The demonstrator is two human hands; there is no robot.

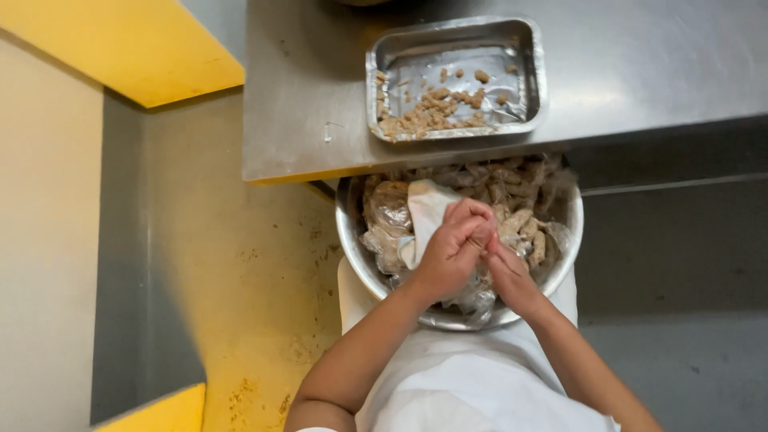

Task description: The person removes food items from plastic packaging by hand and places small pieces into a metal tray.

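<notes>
The person's left hand (452, 244) is curling closed, its fingers folded in toward the palm and pressing against the right hand (506, 272) above a round, shiny steel bowl (356, 244). What the left hand is gripping is hidden between the two hands. The right hand is lying just beside and partly under the left one; whether it is open or closed cannot be told, because the left hand is covering its fingers.

The bowl is sitting on the person's lap, against a white apron (472, 376), just near of the worktop's edge. It is holding a heap of pale brown, breaded strips of food (520, 192) toward its far and right side, crumpled clear plastic wrap (388, 220) on the left, and a white cloth-like piece (428, 204) that is rising just left of the left hand and touching it.

Farther away, a brushed stainless-steel worktop (640, 64) is carrying a rectangular metal tray with rounded corners (456, 32). The tray is standing apart from the bowl, well clear of both hands. Small brown crumbs and bits (428, 112) are lying scattered in it, mostly toward its near left corner.

To the left, a speckled yellow floor (248, 280) is showing beneath the worktop, with a yellow ledge (128, 48) at the far left.
</notes>
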